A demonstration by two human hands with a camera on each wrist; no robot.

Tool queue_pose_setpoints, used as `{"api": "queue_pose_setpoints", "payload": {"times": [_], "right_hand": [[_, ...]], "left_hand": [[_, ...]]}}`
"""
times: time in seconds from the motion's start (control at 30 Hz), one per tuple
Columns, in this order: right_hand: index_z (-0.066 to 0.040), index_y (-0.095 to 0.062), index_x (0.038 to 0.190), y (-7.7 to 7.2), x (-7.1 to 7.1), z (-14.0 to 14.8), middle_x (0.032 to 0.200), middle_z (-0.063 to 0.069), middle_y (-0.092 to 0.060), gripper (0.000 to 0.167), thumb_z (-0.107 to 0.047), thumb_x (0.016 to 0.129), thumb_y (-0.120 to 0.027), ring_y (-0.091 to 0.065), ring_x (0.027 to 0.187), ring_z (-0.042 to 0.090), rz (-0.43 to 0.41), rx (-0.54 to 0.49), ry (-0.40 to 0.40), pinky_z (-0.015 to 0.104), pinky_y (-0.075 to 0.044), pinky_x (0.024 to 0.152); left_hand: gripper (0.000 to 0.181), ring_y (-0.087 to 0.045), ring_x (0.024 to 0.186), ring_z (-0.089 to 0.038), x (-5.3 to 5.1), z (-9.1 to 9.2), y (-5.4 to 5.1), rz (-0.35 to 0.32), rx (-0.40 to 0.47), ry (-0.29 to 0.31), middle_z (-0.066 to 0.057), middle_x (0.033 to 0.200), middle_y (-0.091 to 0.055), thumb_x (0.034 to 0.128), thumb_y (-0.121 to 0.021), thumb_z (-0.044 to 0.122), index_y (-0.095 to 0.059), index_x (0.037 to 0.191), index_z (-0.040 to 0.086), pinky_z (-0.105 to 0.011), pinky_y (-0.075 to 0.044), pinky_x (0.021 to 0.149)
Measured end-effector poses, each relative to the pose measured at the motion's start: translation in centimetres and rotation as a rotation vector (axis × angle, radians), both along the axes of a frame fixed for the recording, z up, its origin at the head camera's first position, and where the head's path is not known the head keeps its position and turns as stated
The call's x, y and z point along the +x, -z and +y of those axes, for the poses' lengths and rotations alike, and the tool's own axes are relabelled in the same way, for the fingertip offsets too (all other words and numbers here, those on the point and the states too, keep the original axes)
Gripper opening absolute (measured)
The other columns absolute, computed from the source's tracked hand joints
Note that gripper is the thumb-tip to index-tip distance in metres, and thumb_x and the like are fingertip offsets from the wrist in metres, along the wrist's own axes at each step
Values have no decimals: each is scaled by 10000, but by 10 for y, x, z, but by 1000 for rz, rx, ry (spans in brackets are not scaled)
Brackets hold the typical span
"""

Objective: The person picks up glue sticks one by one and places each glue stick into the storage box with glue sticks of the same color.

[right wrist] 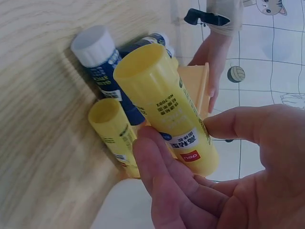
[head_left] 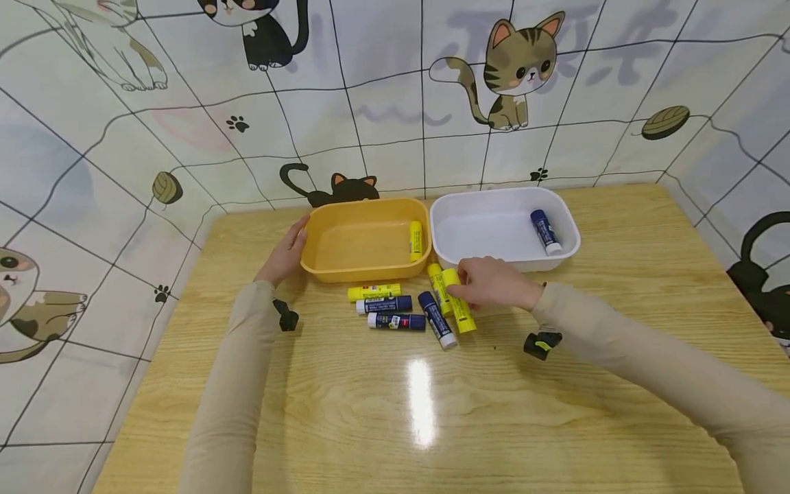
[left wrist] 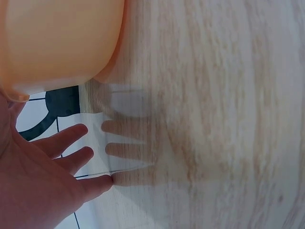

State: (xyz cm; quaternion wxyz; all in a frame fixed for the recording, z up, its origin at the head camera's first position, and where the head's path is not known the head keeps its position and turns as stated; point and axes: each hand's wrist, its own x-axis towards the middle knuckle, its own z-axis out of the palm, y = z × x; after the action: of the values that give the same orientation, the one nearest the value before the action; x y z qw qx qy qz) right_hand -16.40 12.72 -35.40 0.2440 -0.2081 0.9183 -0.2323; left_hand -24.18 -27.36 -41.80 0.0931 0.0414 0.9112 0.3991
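My right hand (head_left: 494,283) pinches a yellow glue stick (head_left: 461,312) between thumb and fingers; its printed label faces the right wrist view. Beside it a second yellow glue stick (head_left: 437,281) lies on the table, with a dark blue, white-ended glue stick (head_left: 437,320) to its left. My left hand (head_left: 285,254) touches the left end of the orange basket (head_left: 364,276), its lower fingers extended and apart from the wall in the left wrist view. One yellow glue stick (head_left: 416,240) is inside that basket. A blue glue stick (head_left: 546,232) leans in the white basket (head_left: 481,230).
In front of the orange basket lie a yellow glue stick (head_left: 374,292) and two blue glue sticks, one blue glue stick (head_left: 396,321) nearest me. Both baskets stand side by side on the wooden table (head_left: 345,412). A cat-patterned backdrop (head_left: 395,110) rises behind and beside it.
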Motion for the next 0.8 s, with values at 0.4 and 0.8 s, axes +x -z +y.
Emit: {"api": "queue_pose_setpoints", "payload": {"times": [0.4, 0.8], "right_hand": [[-15, -562, 967, -21, -21, -17, 696, 61, -662, 286, -299, 942, -547, -614, 654, 226, 23, -30, 25, 286, -405, 562], [-3, -569, 965, -27, -46, -36, 706, 82, -670, 312, -312, 945, -528, -656, 727, 264, 11, -69, 72, 320, -444, 649]], "left_hand": [[515, -124, 1441, -341, 0, -2, 3, 9, -7, -1, -80, 1606, -118, 1082, -268, 272, -128, 1571, 198, -506, -120, 1143], [514, -138, 1435, -363, 1, 0, -2, 17, -21, 5, -103, 1602, -122, 1082, -262, 264, -127, 1571, 179, -513, -126, 1140]]}}
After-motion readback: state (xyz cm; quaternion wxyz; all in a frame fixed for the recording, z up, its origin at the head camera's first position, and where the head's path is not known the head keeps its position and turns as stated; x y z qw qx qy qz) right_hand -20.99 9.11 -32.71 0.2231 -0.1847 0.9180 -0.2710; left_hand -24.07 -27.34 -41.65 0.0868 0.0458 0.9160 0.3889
